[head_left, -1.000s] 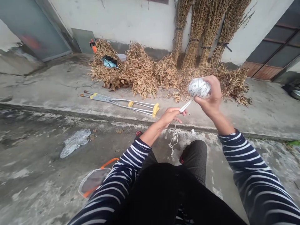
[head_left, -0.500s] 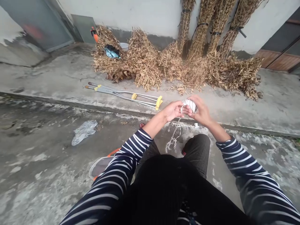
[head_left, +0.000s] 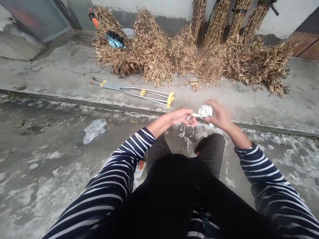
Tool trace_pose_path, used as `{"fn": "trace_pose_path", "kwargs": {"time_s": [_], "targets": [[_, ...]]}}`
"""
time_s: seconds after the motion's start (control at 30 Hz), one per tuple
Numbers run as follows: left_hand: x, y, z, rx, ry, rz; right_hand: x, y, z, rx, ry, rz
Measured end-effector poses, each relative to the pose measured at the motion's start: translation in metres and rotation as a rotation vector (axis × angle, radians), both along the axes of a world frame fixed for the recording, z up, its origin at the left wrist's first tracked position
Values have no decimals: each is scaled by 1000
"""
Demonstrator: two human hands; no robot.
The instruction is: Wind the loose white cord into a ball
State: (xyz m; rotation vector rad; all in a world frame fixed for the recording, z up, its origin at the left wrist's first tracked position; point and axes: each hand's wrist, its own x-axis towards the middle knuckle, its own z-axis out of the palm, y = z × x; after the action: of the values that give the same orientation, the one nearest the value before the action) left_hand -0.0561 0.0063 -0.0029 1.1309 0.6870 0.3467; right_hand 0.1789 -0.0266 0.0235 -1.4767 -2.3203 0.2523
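A white ball of yarn (head_left: 205, 111) sits in my right hand (head_left: 219, 115), whose fingers and thumb wrap round its right side. White yarn strands (head_left: 197, 115) run taut from the ball to my left hand (head_left: 183, 117), which pinches them with its fingers curled. Below my left hand dangles a tangled or knitted length of white yarn (head_left: 186, 136), hanging between my knees. A small white object (head_left: 211, 125) shows just under the ball, partly hidden by my right hand.
A pair of crutches (head_left: 134, 92) with yellow pads lies on the raised concrete step (head_left: 62, 88). Dried plant bundles (head_left: 154, 56) line the wall behind. A crumpled clear plastic bag (head_left: 94, 130) lies on the ground at left. An orange and white item (head_left: 140, 168) shows beside my left leg.
My hands have moved apart, the right hand carrying the ball to the right. Strands now stretch between them. The view has tilted down slightly.
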Motion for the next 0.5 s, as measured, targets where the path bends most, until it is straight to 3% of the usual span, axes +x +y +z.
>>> {"fn": "trace_pose_path", "kwargs": {"time_s": [0.13, 0.27, 0.37, 0.5], "targets": [[6, 6, -18, 177, 281, -107, -5, 1, 36, 106, -441, 137], [1, 23, -24, 235, 326, -94, -8, 13, 57, 108, -670, 201], [-20, 36, -22, 217, 255, -168, 4, 21, 60, -36, -756, 167], [-48, 49, -23, 172, 261, -235, 29, 28, 49, -157, -739, 212]]}}
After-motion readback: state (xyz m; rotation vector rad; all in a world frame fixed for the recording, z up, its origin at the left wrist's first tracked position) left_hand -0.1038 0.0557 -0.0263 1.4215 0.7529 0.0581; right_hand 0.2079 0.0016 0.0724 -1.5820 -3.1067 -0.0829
